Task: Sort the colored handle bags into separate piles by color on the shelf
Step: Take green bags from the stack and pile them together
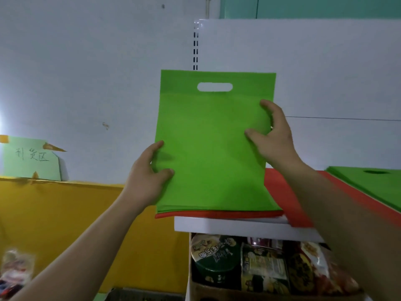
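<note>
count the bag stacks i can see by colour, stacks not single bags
green: 2 (green bundle held upright, green pile flat at right)
red: 2 (red layer under the bundle, red pile on the shelf)
total: 4 stacks; single bags too thin to count

**Bags upright at the shelf's left end**

Held bags stand on the shelf, left grip at their left edge, right grip at the right. Behind them lies a flat pile, with another pile on it further right. A snack box sits below the shelf.
</note>
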`<state>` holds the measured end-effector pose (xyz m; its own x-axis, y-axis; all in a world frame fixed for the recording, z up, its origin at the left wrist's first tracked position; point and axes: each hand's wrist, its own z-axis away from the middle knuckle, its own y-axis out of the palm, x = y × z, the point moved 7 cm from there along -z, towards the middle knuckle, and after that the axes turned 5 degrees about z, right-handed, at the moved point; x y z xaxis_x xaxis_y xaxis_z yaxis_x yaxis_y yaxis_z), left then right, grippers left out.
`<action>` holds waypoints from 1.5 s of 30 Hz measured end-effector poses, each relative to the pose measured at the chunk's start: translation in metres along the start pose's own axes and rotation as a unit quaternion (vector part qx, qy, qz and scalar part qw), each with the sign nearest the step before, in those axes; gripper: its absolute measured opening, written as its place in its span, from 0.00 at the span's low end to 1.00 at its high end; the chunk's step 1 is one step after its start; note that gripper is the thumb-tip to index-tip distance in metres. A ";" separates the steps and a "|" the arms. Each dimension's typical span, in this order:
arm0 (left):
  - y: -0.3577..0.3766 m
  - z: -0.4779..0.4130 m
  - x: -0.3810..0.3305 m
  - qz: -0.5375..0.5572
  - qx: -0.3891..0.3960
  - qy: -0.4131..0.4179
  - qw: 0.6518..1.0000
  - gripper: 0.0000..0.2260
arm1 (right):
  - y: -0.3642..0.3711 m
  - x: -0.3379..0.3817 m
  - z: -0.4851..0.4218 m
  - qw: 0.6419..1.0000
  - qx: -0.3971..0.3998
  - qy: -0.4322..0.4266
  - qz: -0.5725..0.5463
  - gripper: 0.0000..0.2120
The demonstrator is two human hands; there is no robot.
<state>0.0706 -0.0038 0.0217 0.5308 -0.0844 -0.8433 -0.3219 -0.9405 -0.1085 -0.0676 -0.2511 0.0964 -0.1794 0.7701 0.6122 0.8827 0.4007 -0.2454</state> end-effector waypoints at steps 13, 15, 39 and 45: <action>0.018 0.018 -0.025 0.011 0.081 0.087 0.993 0.26 | -0.067 0.018 0.061 0.989 -0.117 0.067 0.059 0.28; 0.036 0.027 -0.028 0.034 0.114 0.089 0.989 0.26 | -0.089 0.018 0.080 0.982 -0.151 0.081 0.074 0.27; 0.340 0.294 -0.193 0.193 0.386 0.116 0.895 0.24 | -0.504 0.067 0.315 0.876 -0.398 0.157 0.223 0.23; 0.401 0.336 -0.222 0.206 0.420 0.098 0.879 0.25 | -0.579 0.063 0.336 0.854 -0.414 0.177 0.262 0.23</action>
<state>-0.4394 -0.2517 -0.0115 0.3331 -0.4931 -0.8036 -0.9391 -0.2502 -0.2357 -0.7359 -0.2674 0.0246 0.3470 0.4794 0.8061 0.8326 -0.5532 -0.0294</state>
